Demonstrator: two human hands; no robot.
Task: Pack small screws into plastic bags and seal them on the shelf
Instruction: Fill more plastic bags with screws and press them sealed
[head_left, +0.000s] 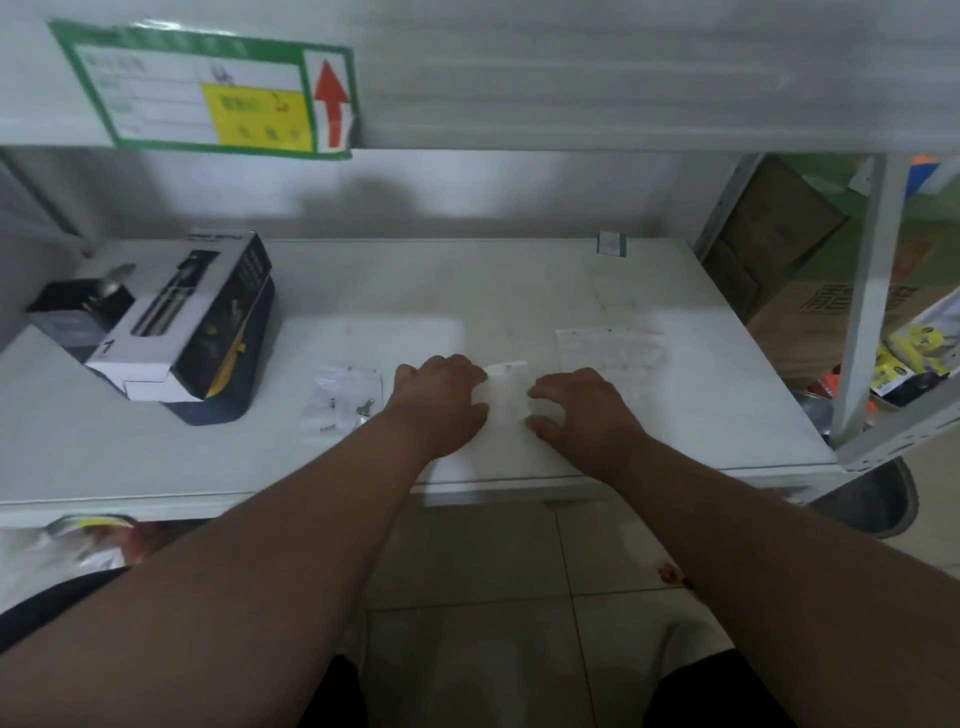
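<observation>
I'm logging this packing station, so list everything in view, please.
Small bag: one, clear, shelf front, between both hands.
Screw bag: one, clear, small metal parts inside, left of the hands.
Bag sheet: one, clear, right of centre.
Box: one, black and white, shelf left.
Label: one, green with red arrow, upper shelf edge.
Shelf: one, white.
Cartons: brown, right, behind the frame.
Left hand: grip on small bag.
Right hand: grip on small bag.

The light was dim and cool, brightest as a soft patch on the back wall (519, 182) with a dark shadow beside it. The whole picture was soft with motion blur; the green label (208, 88) was unreadable. Shelf (571, 291) edges bowed near the corners.
</observation>
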